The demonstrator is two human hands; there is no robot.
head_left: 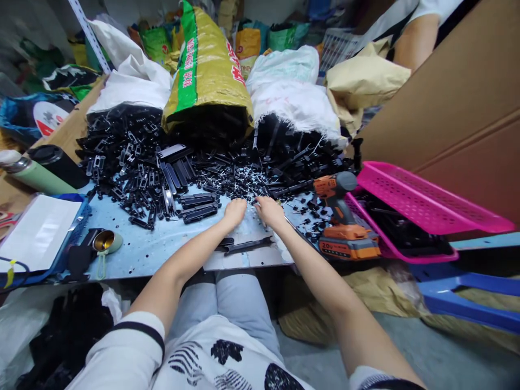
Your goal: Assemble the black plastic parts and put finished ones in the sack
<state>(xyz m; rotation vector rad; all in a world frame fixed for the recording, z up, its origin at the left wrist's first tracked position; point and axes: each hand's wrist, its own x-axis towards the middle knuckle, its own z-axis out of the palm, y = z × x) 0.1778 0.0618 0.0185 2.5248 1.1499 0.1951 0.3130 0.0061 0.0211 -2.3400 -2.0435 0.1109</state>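
My left hand [234,211] and my right hand [270,210] reach side by side to the near edge of a big heap of black plastic parts [211,162] on a pale blue metal tabletop [162,246]. Both hands have their fingers curled down into small loose pieces; what they pinch is too small to make out. A long black part [244,245] lies on the table just below my wrists. Stacked flat black strips [199,207] lie left of my left hand.
An orange cordless drill [341,216] stands right of my right hand, beside pink plastic baskets [422,203] holding black parts. Sacks [207,65] spill parts at the back. A green flask [32,173], a white pad [36,233] and a small cup [106,241] sit left. Another person's arm [414,38] is top right.
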